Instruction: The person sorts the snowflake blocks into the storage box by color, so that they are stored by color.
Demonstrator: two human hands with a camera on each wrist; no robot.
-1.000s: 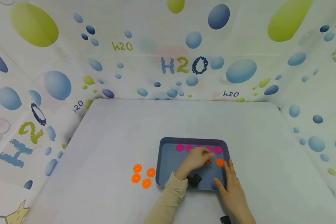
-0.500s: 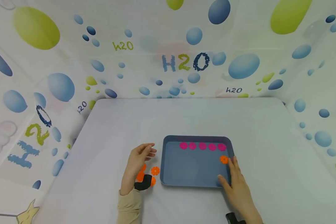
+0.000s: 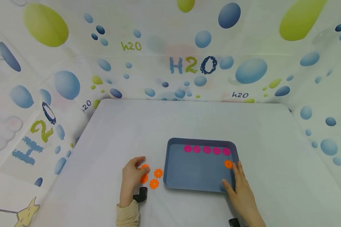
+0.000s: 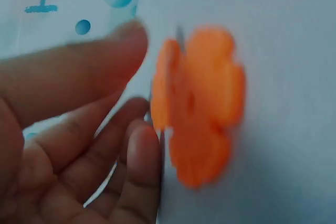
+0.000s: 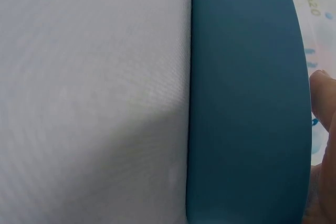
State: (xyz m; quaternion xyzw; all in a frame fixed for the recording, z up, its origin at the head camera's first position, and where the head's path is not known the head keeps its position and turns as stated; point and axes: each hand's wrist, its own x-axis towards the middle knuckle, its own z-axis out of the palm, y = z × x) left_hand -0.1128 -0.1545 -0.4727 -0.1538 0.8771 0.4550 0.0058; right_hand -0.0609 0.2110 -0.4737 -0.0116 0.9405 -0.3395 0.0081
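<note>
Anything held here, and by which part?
Nothing is visibly held: the left hand is at orange pieces; the right hand rests on the tray's right rim.

- Head view: soft, even, slightly dim light on the tabletop [image 3: 125, 126], its far edge fairly sharp.
- Left wrist view: orange pieces [image 4: 207, 103] blurred, bluish cast.
- Right wrist view: diffuse shadow beside the tray [image 5: 247, 98].
</note>
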